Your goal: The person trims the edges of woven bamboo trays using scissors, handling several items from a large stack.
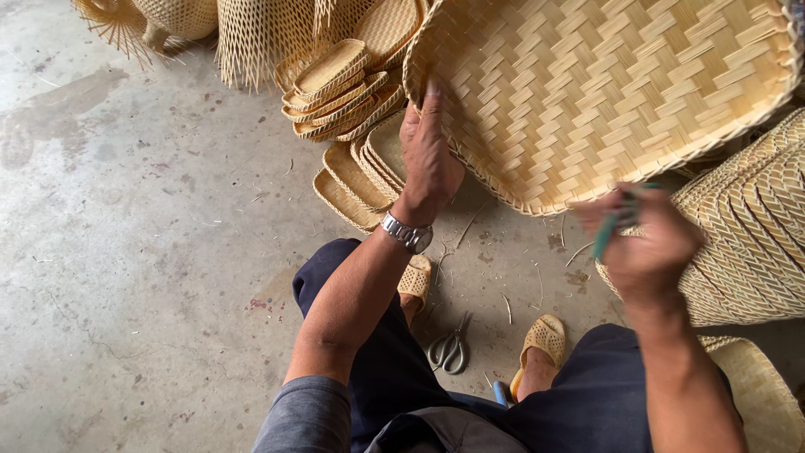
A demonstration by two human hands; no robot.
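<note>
the left hand (429, 159) grips the left rim of a large woven tray (604, 92), tilted up at far right. the right hand (650, 243), blurred, is closed around a green-handled tool (610, 225) near the tray's lower edge. scissors (450, 348) lie on the concrete floor (126, 252) between the feet.

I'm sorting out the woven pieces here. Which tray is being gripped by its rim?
The large woven tray at top right: the left hand grips its rim. The small rectangular trays lie stacked on the floor, untouched.
</note>
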